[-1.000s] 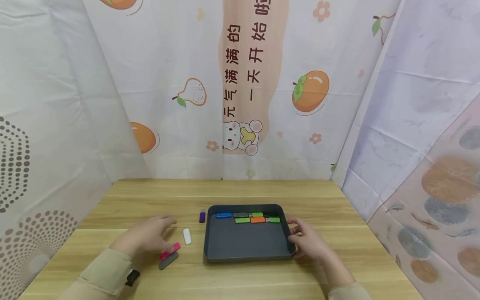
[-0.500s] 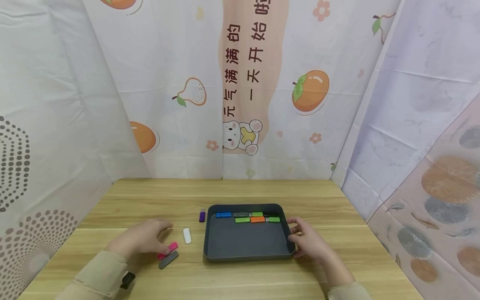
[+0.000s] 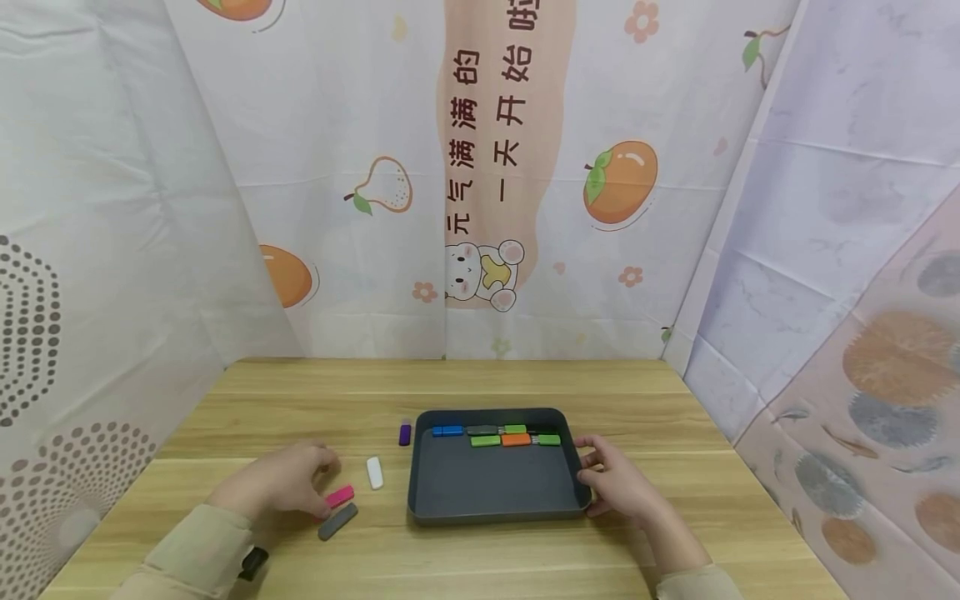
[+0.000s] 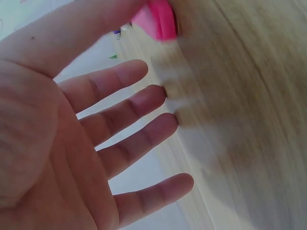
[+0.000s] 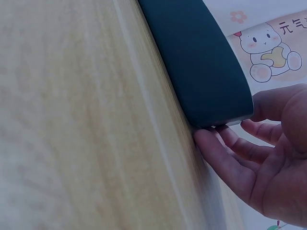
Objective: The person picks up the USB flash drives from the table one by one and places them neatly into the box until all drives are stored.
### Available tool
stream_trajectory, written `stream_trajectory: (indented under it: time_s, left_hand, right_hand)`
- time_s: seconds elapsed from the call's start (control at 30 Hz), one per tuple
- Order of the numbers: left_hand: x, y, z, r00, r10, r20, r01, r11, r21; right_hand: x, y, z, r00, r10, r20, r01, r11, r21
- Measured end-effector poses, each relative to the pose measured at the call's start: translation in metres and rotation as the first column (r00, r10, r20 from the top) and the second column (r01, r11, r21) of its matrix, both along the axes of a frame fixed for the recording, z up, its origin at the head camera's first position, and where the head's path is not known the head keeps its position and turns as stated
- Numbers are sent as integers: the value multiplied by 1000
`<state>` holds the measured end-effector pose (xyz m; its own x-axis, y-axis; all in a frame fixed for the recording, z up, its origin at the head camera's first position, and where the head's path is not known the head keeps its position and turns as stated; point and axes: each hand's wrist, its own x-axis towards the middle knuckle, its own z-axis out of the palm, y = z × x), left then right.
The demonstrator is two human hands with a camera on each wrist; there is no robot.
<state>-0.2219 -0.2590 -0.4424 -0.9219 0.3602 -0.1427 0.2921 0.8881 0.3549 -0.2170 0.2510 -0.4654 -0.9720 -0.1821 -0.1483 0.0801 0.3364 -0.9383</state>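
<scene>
My left hand [image 3: 288, 483] reaches low over the table's left side, its thumb touching the near end of a pink USB stick [image 3: 341, 497]. In the left wrist view the other fingers stretch straight and apart, holding nothing; the pink stick [image 4: 163, 21] shows at the thumb's tip, which is out of frame. A grey USB stick [image 3: 337, 522] lies just beside the pink one. My right hand [image 3: 618, 483] rests its fingertips against the right end of a dark grey tray [image 3: 495, 515]. From the right wrist, its relaxed fingers touch the tray's outer wall [image 5: 201, 67].
A white stick [image 3: 375, 472] and a purple one [image 3: 405, 434] lie between my left hand and the tray. Inside the tray, along its back, sit several USB sticks, among them a blue one [image 3: 447, 431] and an orange one [image 3: 515, 440]. Printed curtains surround the wooden table [image 3: 480, 558].
The left hand has drawn back slightly to the left, its thumb shifting to the pink stick's near end. The pink stick has slid a little left. Right hand and tray stay put.
</scene>
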Motion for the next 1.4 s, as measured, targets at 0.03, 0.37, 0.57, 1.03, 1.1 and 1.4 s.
stream_trajectory:
  time_s: [0.03,0.37,0.57,1.03,1.1,1.4]
  left_hand:
    - [0,0,0,1000,0,0,0,1000,-3]
    - [0,1,-3,1000,-29,0,29,1000,10]
    - [3,0,-5,998,-55,3,55,998,21]
    - [3,-3,-6,995,-100,10,100,994,52]
    - [3,-3,-5,995,-103,4,102,994,44]
    - [2,-2,0,995,-97,-20,97,995,26]
  right_hand:
    - [0,0,0,1000,0,1,0,1000,1]
    - [0,1,0,1000,8,-13,-8,1000,-2]
    - [1,1,0,1000,10,-11,-10,1000,12]
    - [2,-1,-2,1000,1,-13,-1,1000,14]
    - [2,-1,-2,1000,3,-12,-3,1000,13]
    - [0,0,-1,1000,4,-17,-4,1000,4]
